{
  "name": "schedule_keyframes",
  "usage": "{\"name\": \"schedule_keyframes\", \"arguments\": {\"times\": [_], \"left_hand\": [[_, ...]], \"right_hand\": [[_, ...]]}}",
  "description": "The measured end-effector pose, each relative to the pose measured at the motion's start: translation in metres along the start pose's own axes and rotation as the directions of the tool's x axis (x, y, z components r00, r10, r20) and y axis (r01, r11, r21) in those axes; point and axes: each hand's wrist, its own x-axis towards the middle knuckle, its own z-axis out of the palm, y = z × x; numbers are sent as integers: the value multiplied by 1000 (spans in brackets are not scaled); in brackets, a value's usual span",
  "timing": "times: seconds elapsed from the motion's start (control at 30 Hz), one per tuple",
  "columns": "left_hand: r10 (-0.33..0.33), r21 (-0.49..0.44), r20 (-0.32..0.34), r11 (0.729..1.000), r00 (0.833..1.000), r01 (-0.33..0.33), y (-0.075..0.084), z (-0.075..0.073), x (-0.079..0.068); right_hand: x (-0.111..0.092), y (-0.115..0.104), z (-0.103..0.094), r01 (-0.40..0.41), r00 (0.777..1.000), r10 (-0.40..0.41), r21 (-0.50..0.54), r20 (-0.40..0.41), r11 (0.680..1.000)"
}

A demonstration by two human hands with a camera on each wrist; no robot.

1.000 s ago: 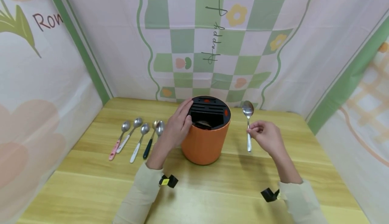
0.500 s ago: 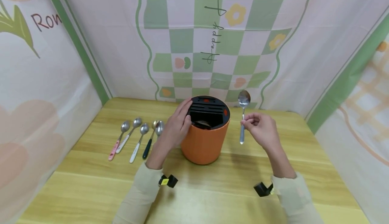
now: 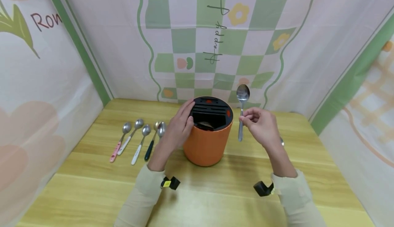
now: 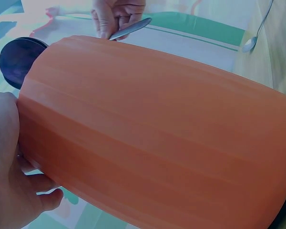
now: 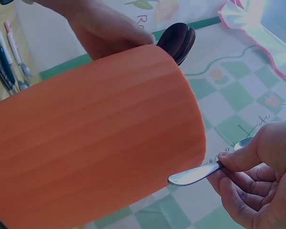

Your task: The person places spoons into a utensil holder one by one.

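My left hand [image 3: 178, 126] rests along the left side and rim of an orange utensil holder [image 3: 206, 148], fingers stretched out and thumb toward the near side. The holder stands upright, its black top [image 3: 212, 109] divided into slots and one larger opening. Dark rounded shapes like spoon bowls [image 5: 174, 40] stick out past its rim in both wrist views. To the right, my right hand [image 3: 261, 124] pinches a metal spoon [image 3: 243, 93] by the handle between thumb and fingertips. Its bowl points up, raised above the table, close beside the holder.
Several spoons lie left of the holder, including one with a pink handle [image 3: 115, 151], white-handled ones [image 3: 136, 155] and a dark-handled one [image 3: 149, 150]; my left arm partly covers another. Behind my right wrist a metal spoon [image 4: 250, 44] lies on the wooden table [image 3: 209, 199]. Printed cloth hangs behind.
My right hand has lifted the spoon higher and carried it left toward the holder, uncovering a spoon on the table behind the wrist. My left hand and the holder have stayed put.
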Motion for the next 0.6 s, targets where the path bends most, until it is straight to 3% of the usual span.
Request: {"name": "schedule_keyframes", "arguments": {"times": [0.6], "left_hand": [[-9, -1, 12, 1000, 1000, 9, 0, 0, 0]], "right_hand": [[-2, -19, -4, 100, 993, -101, -15, -68, 995]]}}
